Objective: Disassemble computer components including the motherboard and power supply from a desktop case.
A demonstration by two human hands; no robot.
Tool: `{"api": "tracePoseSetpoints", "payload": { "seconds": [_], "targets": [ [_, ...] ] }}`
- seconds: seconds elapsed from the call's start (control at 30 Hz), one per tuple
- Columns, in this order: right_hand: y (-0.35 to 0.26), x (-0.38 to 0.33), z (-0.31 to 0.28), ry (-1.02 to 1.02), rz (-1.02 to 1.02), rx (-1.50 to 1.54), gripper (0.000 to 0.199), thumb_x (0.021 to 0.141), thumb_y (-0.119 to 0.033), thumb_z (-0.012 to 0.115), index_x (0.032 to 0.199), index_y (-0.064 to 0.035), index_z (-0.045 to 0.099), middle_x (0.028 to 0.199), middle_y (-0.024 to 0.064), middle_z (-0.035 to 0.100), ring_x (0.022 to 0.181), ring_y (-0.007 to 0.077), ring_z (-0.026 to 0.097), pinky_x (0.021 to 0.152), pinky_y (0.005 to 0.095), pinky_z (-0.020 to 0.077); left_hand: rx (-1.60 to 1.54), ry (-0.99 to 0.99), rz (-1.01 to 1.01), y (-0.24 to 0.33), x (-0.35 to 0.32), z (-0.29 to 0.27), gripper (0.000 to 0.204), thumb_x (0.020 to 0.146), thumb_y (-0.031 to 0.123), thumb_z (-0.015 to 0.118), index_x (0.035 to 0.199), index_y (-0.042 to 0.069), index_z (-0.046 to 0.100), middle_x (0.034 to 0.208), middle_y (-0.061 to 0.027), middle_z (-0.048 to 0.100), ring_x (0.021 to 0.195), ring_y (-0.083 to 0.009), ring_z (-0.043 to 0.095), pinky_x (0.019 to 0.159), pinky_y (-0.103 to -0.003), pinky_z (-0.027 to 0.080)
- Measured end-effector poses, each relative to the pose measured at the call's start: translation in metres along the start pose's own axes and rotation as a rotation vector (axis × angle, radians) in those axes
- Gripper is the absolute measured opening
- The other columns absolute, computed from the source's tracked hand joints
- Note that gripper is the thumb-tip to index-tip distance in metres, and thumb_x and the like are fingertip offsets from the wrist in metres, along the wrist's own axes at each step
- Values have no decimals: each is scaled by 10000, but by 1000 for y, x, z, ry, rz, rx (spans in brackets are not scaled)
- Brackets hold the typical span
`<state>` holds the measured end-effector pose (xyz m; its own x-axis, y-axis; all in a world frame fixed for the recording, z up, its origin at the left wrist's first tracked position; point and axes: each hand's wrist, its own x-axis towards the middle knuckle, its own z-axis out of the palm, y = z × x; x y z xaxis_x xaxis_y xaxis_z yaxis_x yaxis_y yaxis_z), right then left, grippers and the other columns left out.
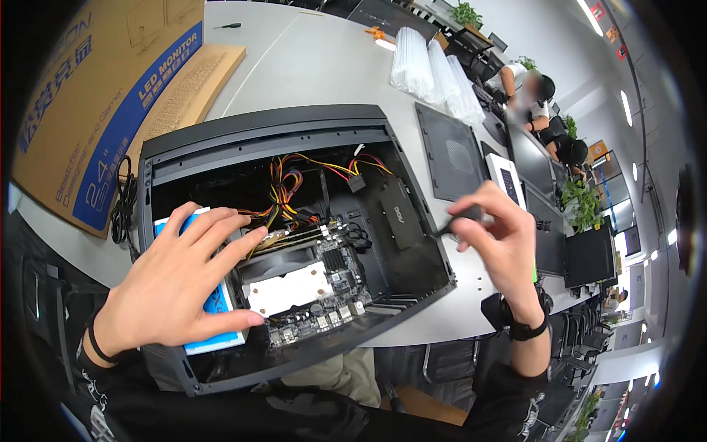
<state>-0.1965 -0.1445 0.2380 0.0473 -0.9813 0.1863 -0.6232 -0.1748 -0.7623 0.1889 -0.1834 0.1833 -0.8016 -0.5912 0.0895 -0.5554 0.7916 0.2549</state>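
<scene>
A black computer case (261, 118) lies on its side, open at the top. Inside it sits a motherboard (342, 283) with a cooler that has a white top plate (287, 289) and a dark fan. A bundle of yellow, red and black cables (283, 195) runs across the inside. Spread flat over a blue and white box (217, 342) in the case's left part is my left hand (184, 280), fingertips near the motherboard's edge. My right hand (501, 236) pinches the black handle of a screwdriver (464, 215) at the case's right edge.
A large cardboard monitor box (81, 110) stands at the left, a coiled black cable (124, 202) beside it. The case's side panel (449, 151) lies to the right. Plastic-wrapped bundles (427, 70) and another screwdriver (227, 26) are farther off. People (526, 96) sit at monitors beyond.
</scene>
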Motion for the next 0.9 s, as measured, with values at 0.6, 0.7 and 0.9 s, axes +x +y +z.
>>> {"api": "tracePoseSetpoints", "payload": {
  "seconds": [0.6, 0.7, 0.9],
  "targets": [
    [25, 77, 78, -434, -187, -559, 266, 977, -131, 686, 830, 88, 649, 724, 303, 646, 741, 483, 671, 674, 514, 552, -45, -66, -12, -12, 8, -2, 931, 862, 746, 599, 1384, -25, 594, 1387, -204, 602, 1307, -393, 545, 1109, -589, 327],
    [25, 85, 80, -439, -155, -492, 319, 988, -152, 684, 783, 88, 643, 702, 305, 636, 725, 482, 670, 653, 504, 553, -31, -70, -9, -13, 8, -1, 925, 860, 741, 608, 1381, -24, 596, 1388, -204, 602, 1309, -391, 545, 1111, -592, 329],
    [30, 87, 88, -482, -178, -526, 339, 979, -147, 691, 747, 94, 638, 696, 312, 628, 715, 488, 668, 638, 502, 552, -29, -66, -10, -13, 7, 1, 906, 871, 743, 599, 1360, -20, 612, 1380, -195, 611, 1304, -391, 549, 1123, -597, 323]
  ]
}}
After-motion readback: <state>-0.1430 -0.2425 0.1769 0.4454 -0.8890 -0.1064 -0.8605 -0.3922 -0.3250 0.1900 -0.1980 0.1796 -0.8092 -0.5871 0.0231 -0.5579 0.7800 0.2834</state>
